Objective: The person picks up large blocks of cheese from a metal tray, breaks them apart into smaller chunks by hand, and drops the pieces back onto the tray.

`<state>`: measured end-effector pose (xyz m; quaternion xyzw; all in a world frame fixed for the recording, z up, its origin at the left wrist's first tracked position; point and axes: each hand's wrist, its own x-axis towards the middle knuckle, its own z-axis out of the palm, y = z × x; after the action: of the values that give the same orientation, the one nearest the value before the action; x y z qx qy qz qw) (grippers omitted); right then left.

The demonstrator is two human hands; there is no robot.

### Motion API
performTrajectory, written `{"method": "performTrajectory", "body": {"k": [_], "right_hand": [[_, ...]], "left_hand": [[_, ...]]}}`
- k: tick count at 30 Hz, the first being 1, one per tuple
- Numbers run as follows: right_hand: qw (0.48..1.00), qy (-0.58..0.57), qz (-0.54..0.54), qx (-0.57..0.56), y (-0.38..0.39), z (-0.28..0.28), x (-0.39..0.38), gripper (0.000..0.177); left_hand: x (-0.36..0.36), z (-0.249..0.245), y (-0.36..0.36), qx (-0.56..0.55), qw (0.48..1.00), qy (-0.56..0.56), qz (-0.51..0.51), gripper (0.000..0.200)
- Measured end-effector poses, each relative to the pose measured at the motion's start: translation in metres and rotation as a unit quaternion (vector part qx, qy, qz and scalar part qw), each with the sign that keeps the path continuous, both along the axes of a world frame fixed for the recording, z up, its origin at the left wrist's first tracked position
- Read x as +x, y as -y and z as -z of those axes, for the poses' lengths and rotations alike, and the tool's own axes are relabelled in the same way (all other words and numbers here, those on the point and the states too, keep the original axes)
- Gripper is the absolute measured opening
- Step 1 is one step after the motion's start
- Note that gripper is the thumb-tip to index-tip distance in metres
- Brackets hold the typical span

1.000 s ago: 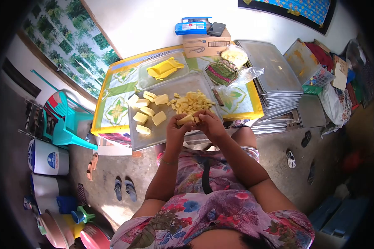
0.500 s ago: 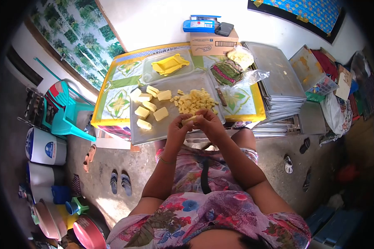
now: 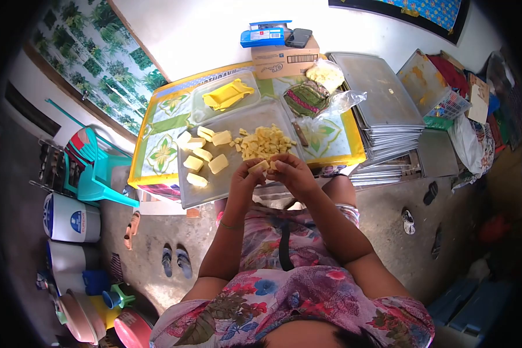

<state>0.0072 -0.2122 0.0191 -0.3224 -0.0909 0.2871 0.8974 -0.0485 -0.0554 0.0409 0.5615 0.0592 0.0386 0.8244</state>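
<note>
Over the near edge of a grey metal tray (image 3: 214, 188), my two hands are close together. In my left hand (image 3: 246, 178), thumb and fingers pinch a pale yellow, dough-like piece (image 3: 259, 166). My right hand (image 3: 294, 175) pinches a smaller yellow bit (image 3: 273, 165), apparently broken from the same piece. Just beyond my fingers lies a heap of small yellow chunks (image 3: 266, 141). Several larger yellow blocks (image 3: 218, 163) lie at the tray's left. A knife (image 3: 300, 133) rests along the tray's right edge.
A clear plastic container (image 3: 197, 104) with a yellow wrapper (image 3: 229, 94) stands behind the tray. At the back is a cardboard box (image 3: 284, 57) topped by a blue packet (image 3: 262, 37). Stacked metal trays (image 3: 382, 93) rise at right, beside a patterned cloth (image 3: 306, 98) and plastic bags.
The yellow piece between my hands has parted into two, with a small gap between them. My view has shifted slightly; the tray's contents look much the same.
</note>
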Motion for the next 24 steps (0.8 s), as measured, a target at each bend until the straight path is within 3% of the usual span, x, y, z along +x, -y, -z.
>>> {"method": "performTrajectory", "body": {"k": [4,17,24], "right_hand": [[1.000,0.010,0.004,-0.010,-0.001,0.004,0.000,0.018],[0.996,0.053,-0.005,-0.068,-0.014,-0.003,0.000,0.025],[0.997,0.040,-0.016,-0.062,-0.019,-0.001,0.001,0.018]], "left_hand": [[0.001,-0.001,0.001,-0.028,0.999,-0.002,-0.025,0.022],[0.003,0.006,-0.006,-0.007,0.999,0.027,-0.041,0.037],[0.004,0.004,-0.013,0.011,0.998,0.036,-0.054,0.038]]}}
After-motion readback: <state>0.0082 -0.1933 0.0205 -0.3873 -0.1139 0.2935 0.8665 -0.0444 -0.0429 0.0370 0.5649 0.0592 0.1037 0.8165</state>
